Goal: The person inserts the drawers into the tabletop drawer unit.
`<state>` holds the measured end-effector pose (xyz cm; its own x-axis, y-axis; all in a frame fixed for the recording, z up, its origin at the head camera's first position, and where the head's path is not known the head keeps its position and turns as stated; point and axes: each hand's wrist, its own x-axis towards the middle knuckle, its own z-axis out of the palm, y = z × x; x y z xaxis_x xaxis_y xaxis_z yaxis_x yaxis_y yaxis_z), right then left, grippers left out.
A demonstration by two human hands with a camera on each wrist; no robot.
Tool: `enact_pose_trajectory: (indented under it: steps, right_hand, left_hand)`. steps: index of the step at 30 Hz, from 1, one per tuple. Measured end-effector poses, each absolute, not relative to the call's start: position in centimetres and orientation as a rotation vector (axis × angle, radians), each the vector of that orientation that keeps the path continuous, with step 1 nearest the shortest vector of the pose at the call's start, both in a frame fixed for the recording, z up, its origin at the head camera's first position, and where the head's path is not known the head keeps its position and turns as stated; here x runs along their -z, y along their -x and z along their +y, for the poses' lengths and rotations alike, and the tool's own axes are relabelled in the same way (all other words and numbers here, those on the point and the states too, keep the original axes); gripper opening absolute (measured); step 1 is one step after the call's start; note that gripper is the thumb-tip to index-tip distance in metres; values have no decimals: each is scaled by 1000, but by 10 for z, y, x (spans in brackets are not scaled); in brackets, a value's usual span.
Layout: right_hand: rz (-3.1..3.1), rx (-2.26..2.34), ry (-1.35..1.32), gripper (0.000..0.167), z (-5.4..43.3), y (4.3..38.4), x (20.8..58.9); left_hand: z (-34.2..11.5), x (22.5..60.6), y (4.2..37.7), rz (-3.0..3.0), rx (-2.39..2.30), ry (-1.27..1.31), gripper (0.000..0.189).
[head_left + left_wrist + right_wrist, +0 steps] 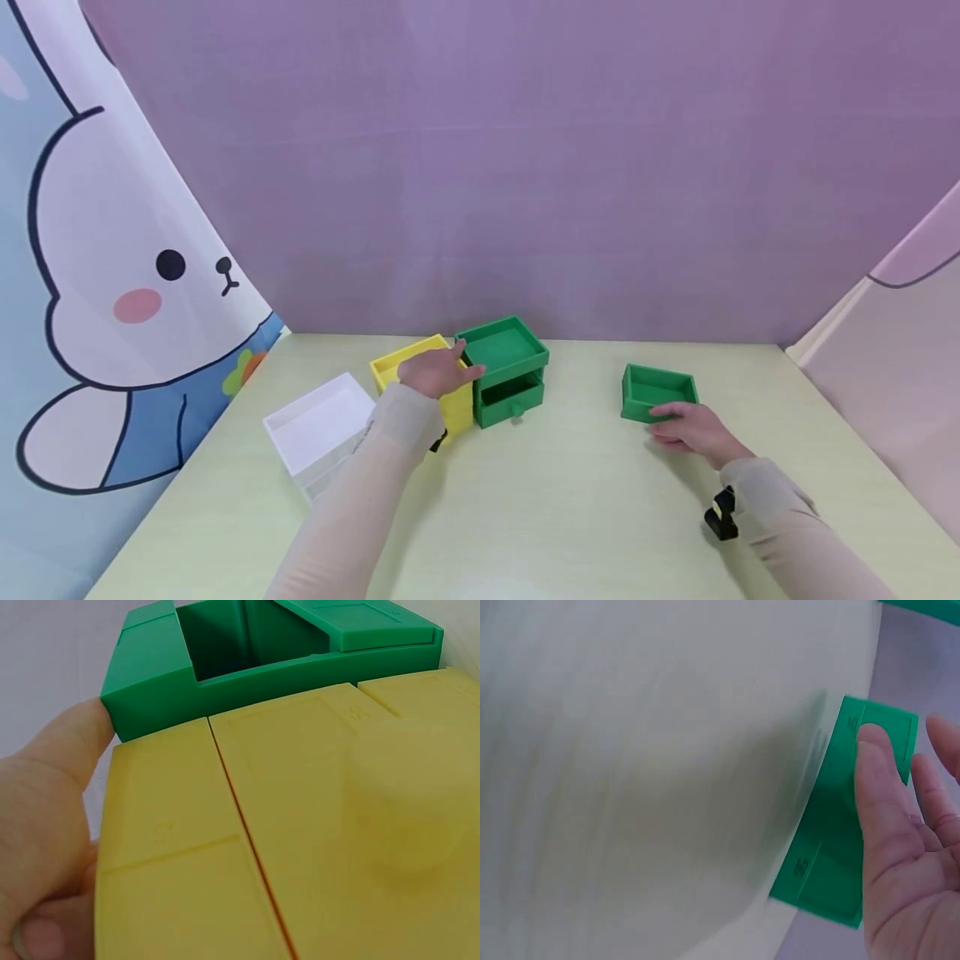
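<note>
My left hand (pixel 435 372) reaches over the yellow box (pixel 455 408), its fingertips at the left edge of the green cabinet (pixel 510 354). In the left wrist view, one digit touches the cabinet's corner while the yellow front fills the foreground. The cabinet has a tray-like top, an open gap, and a lower drawer with a round knob (pixel 517 410). At the right, my right hand (pixel 693 429) pinches the near side of a small open green drawer (pixel 660 385). The right wrist view shows the thumb (pixel 885 802) lying across the drawer's face.
A white box (pixel 322 425) with a recessed top stands left of the yellow one, partly behind my left forearm. All of these are on a pale table (pixel 570 508). Behind it hangs a purple cloth (pixel 525 183), and a cartoon-print sheet (pixel 112 250) lines the left side.
</note>
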<state>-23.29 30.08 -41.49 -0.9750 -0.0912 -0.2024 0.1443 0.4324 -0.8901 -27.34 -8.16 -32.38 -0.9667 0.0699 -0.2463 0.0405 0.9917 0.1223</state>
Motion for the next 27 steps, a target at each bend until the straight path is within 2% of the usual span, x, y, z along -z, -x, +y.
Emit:
enact_pose_trajectory:
  steps: [7, 20, 27]
  right_hand:
    - [2544, 1437, -100, 50, 315, 235, 416]
    - [2412, 1507, -52, 56, 322, 233, 423]
    - [2412, 1532, -14, 51, 324, 233, 424]
  left_hand:
    - [-79, 323, 274, 2869, -151, -56, 75]
    - [-79, 324, 274, 2885, -134, -59, 75]
    - [-80, 324, 274, 2883, -145, -59, 75]
